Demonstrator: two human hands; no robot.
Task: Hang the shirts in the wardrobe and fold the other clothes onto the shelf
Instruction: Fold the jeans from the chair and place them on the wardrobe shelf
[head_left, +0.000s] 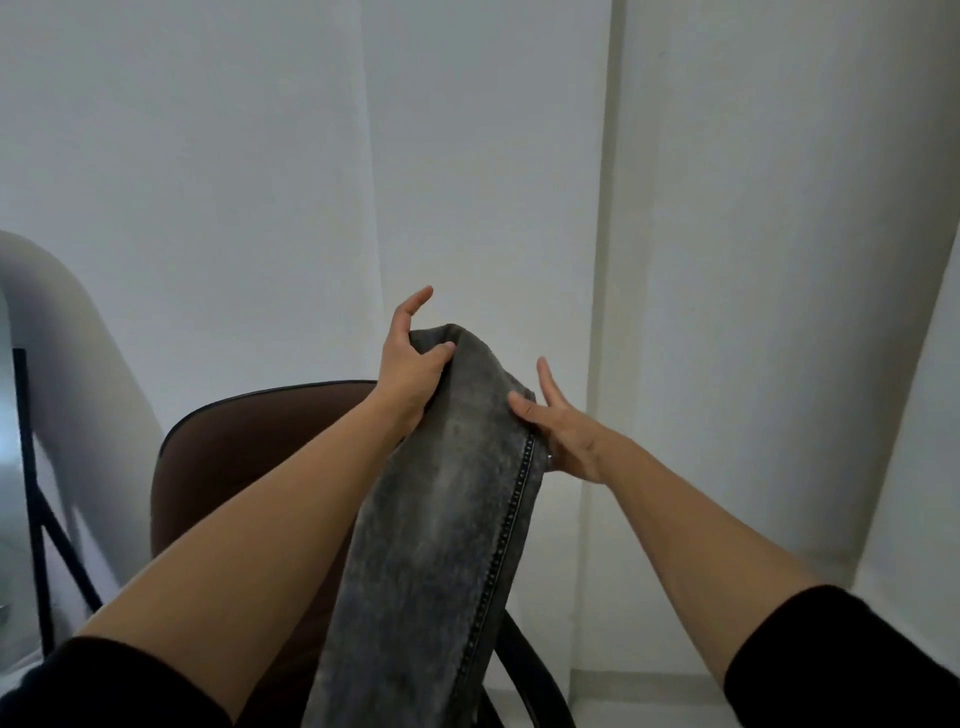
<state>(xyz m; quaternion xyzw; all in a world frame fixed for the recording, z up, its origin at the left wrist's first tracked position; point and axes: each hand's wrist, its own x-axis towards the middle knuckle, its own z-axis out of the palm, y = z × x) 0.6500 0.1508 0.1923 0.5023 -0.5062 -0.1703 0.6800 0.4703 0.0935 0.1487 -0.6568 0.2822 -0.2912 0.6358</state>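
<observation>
A pair of faded grey jeans (447, 519) hangs folded over in front of me, its side seam with dark stitching running down the right edge. My left hand (410, 374) grips the top left of the fold, thumb pressed on the cloth and index finger raised. My right hand (561, 426) pinches the right edge by the seam, thumb on the cloth, other fingers spread upward. The lower end of the jeans drops out of view at the bottom. No wardrobe, shelf or shirts are in sight.
A brown padded chair (249, 467) with a dark armrest (530, 670) stands just behind the jeans. White walls (467, 156) with a corner pillar (727, 260) fill the background. A black metal stand (36, 493) is at the far left.
</observation>
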